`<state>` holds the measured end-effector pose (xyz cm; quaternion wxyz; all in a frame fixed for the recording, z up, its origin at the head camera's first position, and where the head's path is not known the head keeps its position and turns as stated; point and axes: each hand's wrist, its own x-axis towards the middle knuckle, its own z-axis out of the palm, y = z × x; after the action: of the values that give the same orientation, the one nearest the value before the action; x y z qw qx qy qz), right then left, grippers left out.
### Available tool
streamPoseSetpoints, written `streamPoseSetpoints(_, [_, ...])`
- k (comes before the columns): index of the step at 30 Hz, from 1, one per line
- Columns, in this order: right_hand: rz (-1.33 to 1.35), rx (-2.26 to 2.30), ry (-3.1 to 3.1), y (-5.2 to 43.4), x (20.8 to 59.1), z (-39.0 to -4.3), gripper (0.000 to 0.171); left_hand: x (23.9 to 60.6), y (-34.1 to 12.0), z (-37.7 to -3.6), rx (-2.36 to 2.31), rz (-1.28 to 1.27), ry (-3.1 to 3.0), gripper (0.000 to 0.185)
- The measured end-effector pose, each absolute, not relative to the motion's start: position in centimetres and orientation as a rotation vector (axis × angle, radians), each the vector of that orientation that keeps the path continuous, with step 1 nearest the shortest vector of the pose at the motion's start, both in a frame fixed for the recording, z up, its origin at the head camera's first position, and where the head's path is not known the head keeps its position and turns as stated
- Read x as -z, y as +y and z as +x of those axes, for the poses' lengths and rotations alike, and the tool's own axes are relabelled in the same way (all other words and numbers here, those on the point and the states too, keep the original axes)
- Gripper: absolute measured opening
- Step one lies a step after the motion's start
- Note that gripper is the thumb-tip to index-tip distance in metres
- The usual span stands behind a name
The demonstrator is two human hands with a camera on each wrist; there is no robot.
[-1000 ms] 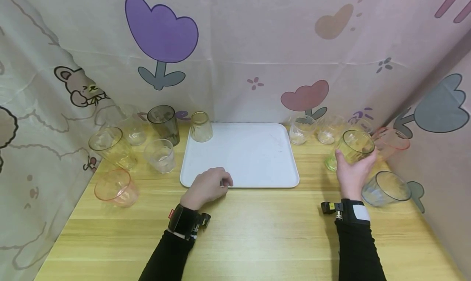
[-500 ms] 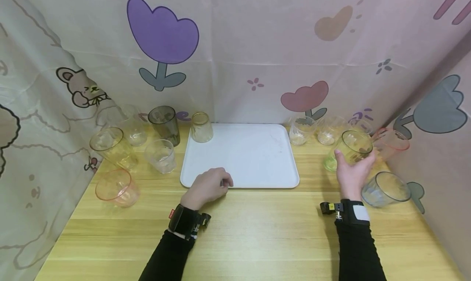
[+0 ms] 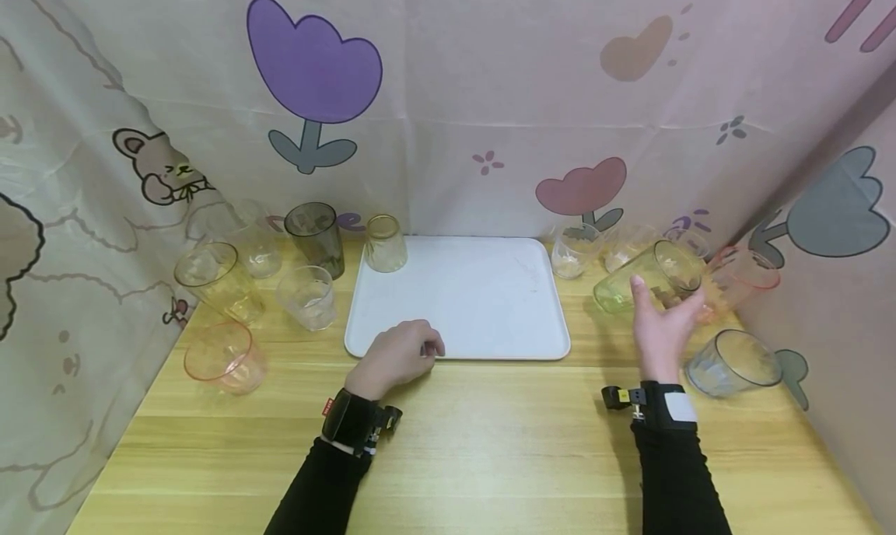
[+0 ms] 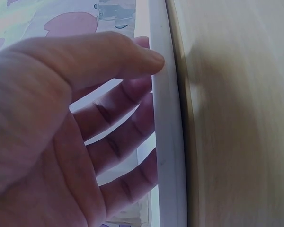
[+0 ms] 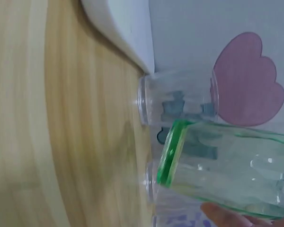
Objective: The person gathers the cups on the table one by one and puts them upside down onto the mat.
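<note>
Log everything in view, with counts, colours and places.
Tray: one, white, centre
Small glass: one, amber, tray's far-left corner
Dark glass: one, grey, left
Yellow glass: one, yellow, left
Clear glasses: at least five, colourless, both sides
Pink glasses: two, pinkish, one either side
Green glass: one, yellow-green, right
Blue glass: one, bluish, right
Table: one, light wood, underneath
Cloth: at least one, pale, behind
Wrist cameras on straps: two each, mostly black, wrists
Sleeves: two, black, forearms
Left hand: one, bare, at tray's near edge
Right hand: one, bare, gripping green glass
</note>
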<state>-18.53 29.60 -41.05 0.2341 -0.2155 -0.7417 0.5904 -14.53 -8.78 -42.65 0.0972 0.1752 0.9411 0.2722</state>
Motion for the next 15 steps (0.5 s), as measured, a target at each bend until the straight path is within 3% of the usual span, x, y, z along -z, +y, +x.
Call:
streamPoseSetpoints(5, [-0.521, -1.680, -1.989, 28.3, 40.9, -18.6, 0.081, 42.6, -8.8, -14.5, -0.829, 0.543, 2.786, 0.020])
streamPoseSetpoints(15, [-0.341, -1.781, -1.980, 24.9, 40.1, -18.0, 0.081, 42.5, -8.6, -14.6, -0.861, 0.583, 2.815, 0.020])
